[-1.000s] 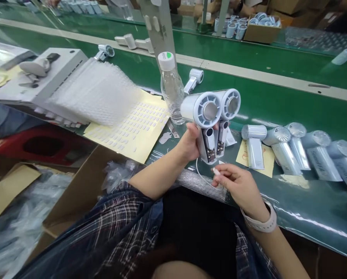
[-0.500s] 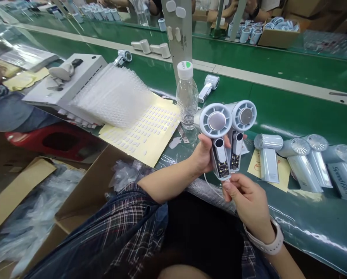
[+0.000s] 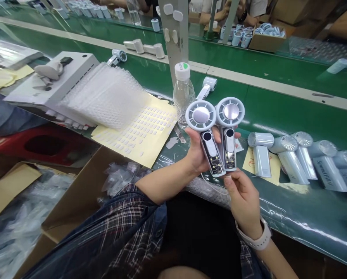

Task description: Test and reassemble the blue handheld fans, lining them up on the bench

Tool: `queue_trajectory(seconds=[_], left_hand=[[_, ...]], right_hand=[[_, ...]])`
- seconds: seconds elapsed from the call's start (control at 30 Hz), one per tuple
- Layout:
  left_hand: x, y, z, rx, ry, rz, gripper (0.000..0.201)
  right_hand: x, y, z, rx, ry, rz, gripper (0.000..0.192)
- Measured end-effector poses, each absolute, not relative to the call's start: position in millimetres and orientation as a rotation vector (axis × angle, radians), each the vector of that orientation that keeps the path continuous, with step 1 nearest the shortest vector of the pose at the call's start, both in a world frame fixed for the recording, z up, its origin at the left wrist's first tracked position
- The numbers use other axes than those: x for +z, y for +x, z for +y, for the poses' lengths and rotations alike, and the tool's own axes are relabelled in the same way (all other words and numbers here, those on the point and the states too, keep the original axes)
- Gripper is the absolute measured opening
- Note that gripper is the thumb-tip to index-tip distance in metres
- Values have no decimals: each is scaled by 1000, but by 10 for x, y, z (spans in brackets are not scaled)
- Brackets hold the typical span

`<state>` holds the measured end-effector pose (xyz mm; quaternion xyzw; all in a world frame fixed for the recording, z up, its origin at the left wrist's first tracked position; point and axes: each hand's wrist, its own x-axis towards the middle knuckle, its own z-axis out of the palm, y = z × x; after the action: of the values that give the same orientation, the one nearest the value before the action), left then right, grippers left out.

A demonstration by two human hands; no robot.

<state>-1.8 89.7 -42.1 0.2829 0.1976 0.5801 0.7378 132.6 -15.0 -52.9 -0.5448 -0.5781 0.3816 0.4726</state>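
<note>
My left hand [image 3: 195, 155] grips two white handheld fans [image 3: 212, 128] side by side by their handles, heads up and facing me. Their handle covers are off, so circuit boards show. My right hand [image 3: 241, 195] sits just below the handle ends, its fingers pinched on a small white plug at the base of the right-hand fan. A thin white cable [image 3: 204, 179] trails from there toward the belt edge.
A row of several finished fans [image 3: 295, 157] lies on the green belt [image 3: 278, 104] to the right. A water bottle [image 3: 183, 93] stands behind the fans. A yellow sticker sheet [image 3: 138, 130], bubble bags [image 3: 103, 95] and cardboard boxes [image 3: 74, 193] lie left. Other people work across the belt.
My left hand has tilted the two fans to face me more squarely. My right hand has risen with the plug from below the handles up to their bases.
</note>
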Motion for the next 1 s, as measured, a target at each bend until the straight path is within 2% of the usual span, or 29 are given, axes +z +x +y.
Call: queue_trajectory(seconds=[0.17, 0.4, 0.57, 0.67, 0.7, 0.77, 0.8, 0.87, 1.0], left_hand=[[-461, -10, 911, 1240, 673, 368, 94], [-512, 32, 871, 1317, 776, 207, 85], [-427, -18, 879, 1298, 733, 276, 84], [-417, -65, 869, 1301, 737, 319, 68], [-428, -83, 858, 1266, 774, 323, 63], [-468, -118, 833, 1108, 912, 323, 59], [-494, -132, 826, 1021, 993, 324, 59], [-547, -145, 835, 910, 1123, 338, 59], [-621, -107, 919, 960, 1079, 443, 53]], right_hand=[[-556, 1243, -185, 1041, -1334, -1183, 26], [-583, 1115, -214, 1105, -1260, -1031, 25], [-494, 1327, -151, 803, -1348, -1371, 30], [-487, 1467, -53, 465, -1424, -1424, 17], [-497, 1502, -13, 457, -1423, -1429, 27], [-522, 1565, 61, 672, -1341, -1446, 51], [-531, 1598, 90, 825, -1275, -1429, 56], [-533, 1681, 120, 1006, -1189, -1324, 56], [-474, 1868, 83, 1095, -1203, -1073, 51]])
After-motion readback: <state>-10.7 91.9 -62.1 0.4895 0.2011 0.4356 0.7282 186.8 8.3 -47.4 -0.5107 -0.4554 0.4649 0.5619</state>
